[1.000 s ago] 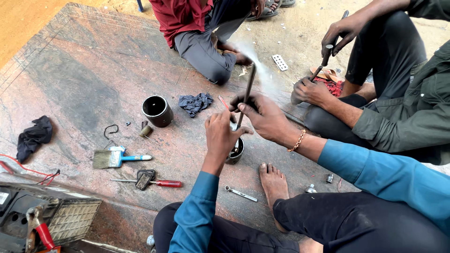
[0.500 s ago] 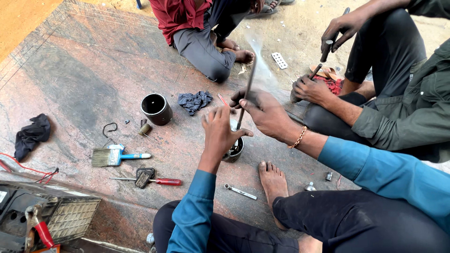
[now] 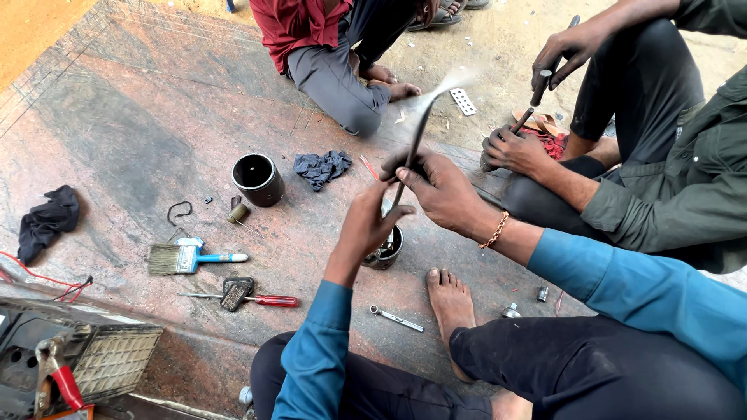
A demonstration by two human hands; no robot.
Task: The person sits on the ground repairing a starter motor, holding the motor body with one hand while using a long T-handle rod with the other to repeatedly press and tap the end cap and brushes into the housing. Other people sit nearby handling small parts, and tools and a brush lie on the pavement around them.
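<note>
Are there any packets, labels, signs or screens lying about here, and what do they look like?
Small white rectangular blister strip: on the sandy ground near the top, past the right hand, dotted with rows of bumps.
No sign or screen shows; whether anything bears a label cannot be told.

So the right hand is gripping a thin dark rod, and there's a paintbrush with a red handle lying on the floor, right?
Not quite: the head view shows the paintbrush has a blue handle, not red. The right hand does grip the thin dark rod, and the brush does lie on the floor.

Worn reddish stone slab floor (image 3: 117, 132) meets sandy ground (image 3: 482, 47) in daylight.
</note>
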